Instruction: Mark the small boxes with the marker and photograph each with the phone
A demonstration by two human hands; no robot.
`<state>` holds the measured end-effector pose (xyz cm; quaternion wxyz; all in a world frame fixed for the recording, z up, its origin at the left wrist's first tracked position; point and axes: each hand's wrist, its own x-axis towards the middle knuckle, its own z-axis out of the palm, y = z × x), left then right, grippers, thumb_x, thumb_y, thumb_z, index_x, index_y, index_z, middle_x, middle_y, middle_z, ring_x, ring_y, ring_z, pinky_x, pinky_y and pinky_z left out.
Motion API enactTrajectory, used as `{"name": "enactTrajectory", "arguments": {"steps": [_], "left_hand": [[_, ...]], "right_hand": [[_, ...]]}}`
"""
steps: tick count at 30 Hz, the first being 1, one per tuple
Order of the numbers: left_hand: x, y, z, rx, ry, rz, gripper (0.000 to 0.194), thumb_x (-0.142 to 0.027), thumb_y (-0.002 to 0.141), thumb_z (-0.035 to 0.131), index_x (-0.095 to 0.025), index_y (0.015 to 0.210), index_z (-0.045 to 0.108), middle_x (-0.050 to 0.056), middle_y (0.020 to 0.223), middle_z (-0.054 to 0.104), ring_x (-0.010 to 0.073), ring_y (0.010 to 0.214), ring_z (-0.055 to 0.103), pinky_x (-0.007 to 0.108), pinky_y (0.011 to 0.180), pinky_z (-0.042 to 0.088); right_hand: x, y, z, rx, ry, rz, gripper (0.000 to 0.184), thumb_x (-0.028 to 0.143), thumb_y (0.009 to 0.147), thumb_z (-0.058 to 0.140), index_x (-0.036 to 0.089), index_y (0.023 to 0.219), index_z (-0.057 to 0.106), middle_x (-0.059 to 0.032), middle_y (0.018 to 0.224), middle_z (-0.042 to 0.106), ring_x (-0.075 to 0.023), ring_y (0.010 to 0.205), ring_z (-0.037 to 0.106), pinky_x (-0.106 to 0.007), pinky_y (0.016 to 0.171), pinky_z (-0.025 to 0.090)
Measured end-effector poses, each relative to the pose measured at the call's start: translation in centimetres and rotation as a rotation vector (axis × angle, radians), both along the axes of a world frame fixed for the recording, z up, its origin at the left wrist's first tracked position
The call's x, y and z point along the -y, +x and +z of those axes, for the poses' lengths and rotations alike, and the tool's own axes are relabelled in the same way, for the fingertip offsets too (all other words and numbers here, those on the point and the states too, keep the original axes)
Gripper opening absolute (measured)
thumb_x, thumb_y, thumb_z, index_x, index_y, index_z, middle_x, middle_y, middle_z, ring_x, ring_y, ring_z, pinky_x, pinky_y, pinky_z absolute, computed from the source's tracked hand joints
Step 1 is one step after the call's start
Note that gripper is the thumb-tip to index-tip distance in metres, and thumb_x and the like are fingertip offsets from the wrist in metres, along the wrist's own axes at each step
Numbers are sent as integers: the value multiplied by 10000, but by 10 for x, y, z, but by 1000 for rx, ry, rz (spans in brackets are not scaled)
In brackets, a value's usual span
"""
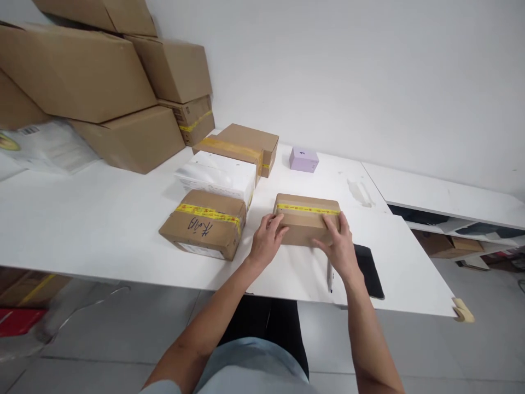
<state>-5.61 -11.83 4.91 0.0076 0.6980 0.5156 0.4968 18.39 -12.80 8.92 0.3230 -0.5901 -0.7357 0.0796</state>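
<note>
A brown cardboard box (301, 221) with a yellow printed tape strip along its top sits on the white table in front of me. My left hand (266, 241) grips its left end, fingers curled around the near corner. At the opposite end, my right hand (340, 246) holds the box with the thumb on the front side and the fingers over the top and right edge. Partly under my right wrist lies a pen or marker (330, 276), and a black tablet (369, 272) is just right of it.
A taped cardboard box (205, 224) with blue handwriting stands to the left. Behind it are a white box (217, 175) and further brown boxes (250, 139). A small lilac box (304, 159) is near the wall. Large cartons (77, 71) are stacked at the left. Shelving (451, 224) lies at the right.
</note>
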Motion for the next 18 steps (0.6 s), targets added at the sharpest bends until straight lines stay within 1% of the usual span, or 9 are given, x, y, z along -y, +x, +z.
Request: {"name": "enactTrajectory", "arguments": {"steps": [2,4,5,6,8,10,14,16,18], "left_hand": [[-10,1,1,58,-51,-25,454,-301,972,547,-242,1412,448,137,1308,591,234,1209,614,376,922,587],[-14,1,0,68,-115,-29,593,-319,959,569,-254,1499,334,164,1438,507,282,1368,494,441,1004,552],[-13,2,-1,54,-148,-27,626,-331,954,579,-256,1515,312,172,1477,469,300,1402,458,463,1024,539],[-11,2,-4,31,-178,-28,620,-336,952,579,-259,1512,324,174,1493,450,309,1407,453,476,1036,531],[-2,5,-10,-29,-213,-55,534,-319,961,555,-259,1470,405,166,1463,477,300,1355,508,474,1033,537],[8,10,-18,-101,-208,-114,455,-284,965,528,-248,1416,477,156,1407,521,284,1296,553,465,1028,545],[21,17,-31,-208,-179,-244,366,-208,958,489,-226,1317,554,141,1326,564,257,1247,570,449,1033,544],[23,18,-37,-239,-163,-275,336,-168,942,481,-212,1259,582,138,1287,585,249,1218,584,447,1030,548],[23,17,-41,-266,-140,-289,329,-113,910,476,-193,1203,603,137,1230,615,243,1174,607,436,1014,561]], "right_hand": [[-32,-5,-5,38,47,-45,578,470,863,663,246,1387,569,-185,1565,306,-386,1420,378,-629,1095,384],[-65,-6,-9,52,72,-87,575,459,861,668,221,1377,582,-202,1528,343,-383,1393,404,-604,1085,399],[-81,-7,-9,61,79,-97,583,460,859,670,214,1380,580,-207,1519,348,-382,1388,406,-597,1082,400],[-97,-8,-9,71,83,-105,590,461,858,670,211,1383,576,-210,1514,349,-381,1385,405,-596,1080,398],[-127,-15,-7,87,80,-112,600,461,857,668,209,1391,565,-213,1512,346,-379,1382,403,-595,1080,390],[-155,-27,-3,103,57,-104,616,452,855,668,215,1410,543,-214,1525,331,-373,1391,389,-583,1088,382],[-200,-51,3,111,-29,-111,683,468,836,682,238,1452,499,-206,1565,294,-381,1406,373,-550,1092,394],[-220,-53,9,83,-67,-107,681,522,812,689,252,1418,540,-189,1561,321,-395,1378,414,-560,1082,412],[-243,-46,18,18,-42,-91,589,583,806,664,250,1292,649,-169,1521,395,-386,1340,469,-554,1078,429]]}}
